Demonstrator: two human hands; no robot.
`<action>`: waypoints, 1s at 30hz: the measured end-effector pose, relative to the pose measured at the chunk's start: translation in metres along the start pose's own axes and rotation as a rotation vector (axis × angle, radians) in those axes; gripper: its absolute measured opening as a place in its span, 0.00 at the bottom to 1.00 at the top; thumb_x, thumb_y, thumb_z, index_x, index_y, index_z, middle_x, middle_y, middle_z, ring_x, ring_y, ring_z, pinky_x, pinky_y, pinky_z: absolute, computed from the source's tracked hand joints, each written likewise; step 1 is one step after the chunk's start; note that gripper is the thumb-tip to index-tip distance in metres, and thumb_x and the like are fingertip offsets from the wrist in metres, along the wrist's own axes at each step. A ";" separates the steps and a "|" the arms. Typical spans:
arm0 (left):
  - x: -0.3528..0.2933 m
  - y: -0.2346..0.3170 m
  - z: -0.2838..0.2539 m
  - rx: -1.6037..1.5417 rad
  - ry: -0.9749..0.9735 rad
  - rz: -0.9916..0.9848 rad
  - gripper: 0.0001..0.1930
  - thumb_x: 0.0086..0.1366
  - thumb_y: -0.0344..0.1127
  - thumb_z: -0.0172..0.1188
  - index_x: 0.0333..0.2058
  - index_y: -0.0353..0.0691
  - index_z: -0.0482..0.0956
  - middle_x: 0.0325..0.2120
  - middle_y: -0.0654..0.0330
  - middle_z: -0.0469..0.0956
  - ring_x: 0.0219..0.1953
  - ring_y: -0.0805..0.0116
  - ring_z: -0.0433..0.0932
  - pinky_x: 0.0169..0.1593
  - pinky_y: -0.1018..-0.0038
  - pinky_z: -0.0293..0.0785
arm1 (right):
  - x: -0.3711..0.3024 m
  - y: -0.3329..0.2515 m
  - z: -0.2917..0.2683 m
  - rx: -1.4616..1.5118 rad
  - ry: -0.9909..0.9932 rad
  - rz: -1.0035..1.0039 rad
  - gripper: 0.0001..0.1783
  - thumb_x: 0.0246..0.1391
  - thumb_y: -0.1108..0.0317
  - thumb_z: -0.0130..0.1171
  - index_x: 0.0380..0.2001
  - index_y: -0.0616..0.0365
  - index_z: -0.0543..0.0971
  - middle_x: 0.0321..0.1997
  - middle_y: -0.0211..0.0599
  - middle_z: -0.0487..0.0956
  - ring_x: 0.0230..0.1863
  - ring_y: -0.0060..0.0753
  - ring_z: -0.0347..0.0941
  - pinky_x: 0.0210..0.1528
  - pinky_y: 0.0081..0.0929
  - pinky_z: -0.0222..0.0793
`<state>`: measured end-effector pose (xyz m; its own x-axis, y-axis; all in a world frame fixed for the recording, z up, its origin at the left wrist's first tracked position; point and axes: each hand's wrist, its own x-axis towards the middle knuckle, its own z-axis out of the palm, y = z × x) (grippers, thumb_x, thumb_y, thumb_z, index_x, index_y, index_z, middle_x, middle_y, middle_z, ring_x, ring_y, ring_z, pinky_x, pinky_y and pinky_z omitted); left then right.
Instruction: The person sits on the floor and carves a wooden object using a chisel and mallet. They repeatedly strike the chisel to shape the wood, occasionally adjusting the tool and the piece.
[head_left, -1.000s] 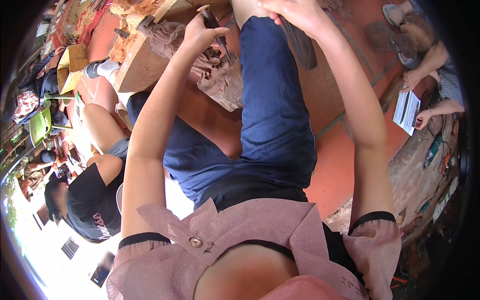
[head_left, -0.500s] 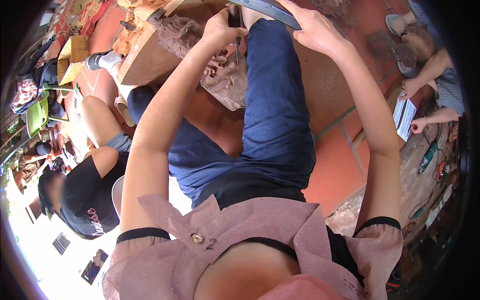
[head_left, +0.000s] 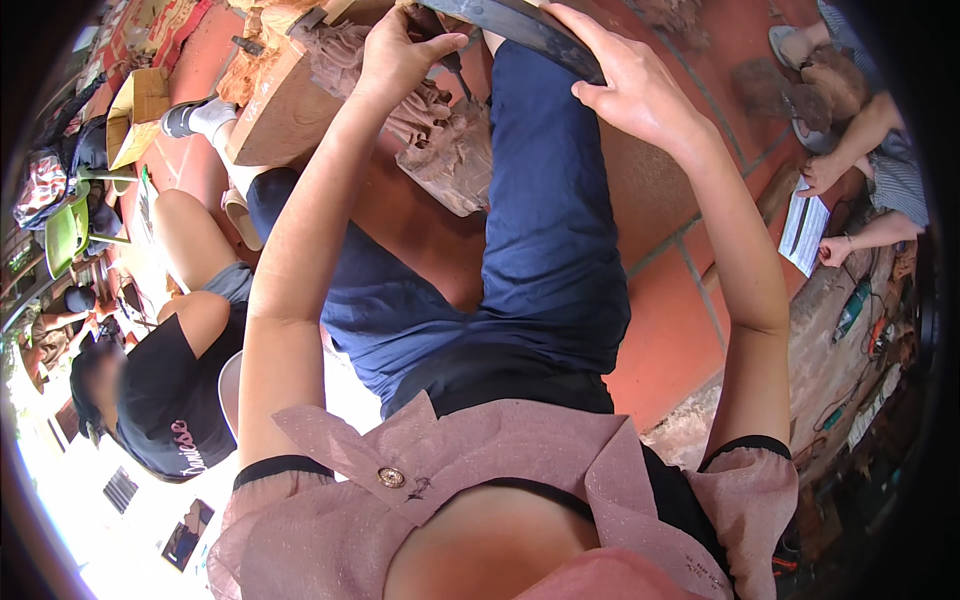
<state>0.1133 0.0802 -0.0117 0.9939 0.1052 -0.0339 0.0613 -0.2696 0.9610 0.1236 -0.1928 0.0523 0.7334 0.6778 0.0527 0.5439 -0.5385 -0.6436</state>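
Observation:
In my left hand, near the top edge, is a chisel-like tool with a thin dark shaft. The bar in front hides most of its handle. The shaft points down at a carved piece of reddish-brown wood between my legs. My right hand grips the end of a long, dark, flat bar, its fingers over the top and thumb beneath. The bar slants up and left across my knee toward my left hand; its far end leaves the picture.
A thick pale wooden block stands left of the carving. At left, a person in a black shirt sits near a cardboard box and green chair. On the right, another person's hands hold a printed sheet; corded power tools lie below.
My left hand has moved up and left, tilting the chisel-like tool. The bar in my right hand has swung left and now covers much of the tool's handle.

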 end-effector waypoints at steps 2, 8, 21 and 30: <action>0.001 -0.003 0.000 0.121 0.022 0.041 0.21 0.52 0.25 0.73 0.44 0.36 0.75 0.32 0.64 0.79 0.33 0.75 0.77 0.38 0.76 0.76 | 0.001 -0.006 -0.003 0.004 -0.005 0.014 0.44 0.43 0.76 0.60 0.66 0.59 0.57 0.57 0.61 0.72 0.59 0.58 0.70 0.61 0.41 0.66; 0.005 0.000 0.010 0.183 -0.008 0.065 0.24 0.51 0.27 0.73 0.47 0.35 0.74 0.35 0.61 0.80 0.37 0.75 0.77 0.42 0.74 0.77 | 0.004 -0.002 -0.008 0.013 0.035 -0.003 0.44 0.43 0.76 0.60 0.66 0.61 0.57 0.57 0.61 0.72 0.59 0.58 0.70 0.61 0.41 0.66; 0.030 -0.013 0.015 0.457 -0.131 -0.167 0.36 0.47 0.36 0.75 0.55 0.36 0.71 0.37 0.54 0.81 0.40 0.70 0.79 0.45 0.71 0.76 | 0.035 0.020 0.001 0.283 0.182 0.102 0.41 0.43 0.75 0.60 0.65 0.59 0.60 0.57 0.62 0.72 0.61 0.55 0.68 0.61 0.40 0.65; 0.035 -0.022 0.027 0.711 -0.111 -0.076 0.40 0.46 0.43 0.76 0.57 0.37 0.70 0.42 0.47 0.81 0.47 0.54 0.80 0.51 0.65 0.75 | 0.057 0.032 -0.002 -0.092 -0.059 0.172 0.41 0.42 0.75 0.56 0.64 0.59 0.61 0.55 0.64 0.73 0.58 0.57 0.70 0.58 0.41 0.67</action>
<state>0.1490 0.0640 -0.0414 0.9856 0.0611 -0.1575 0.1384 -0.8266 0.5455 0.1837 -0.1724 0.0367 0.7952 0.5983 -0.0986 0.4492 -0.6905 -0.5670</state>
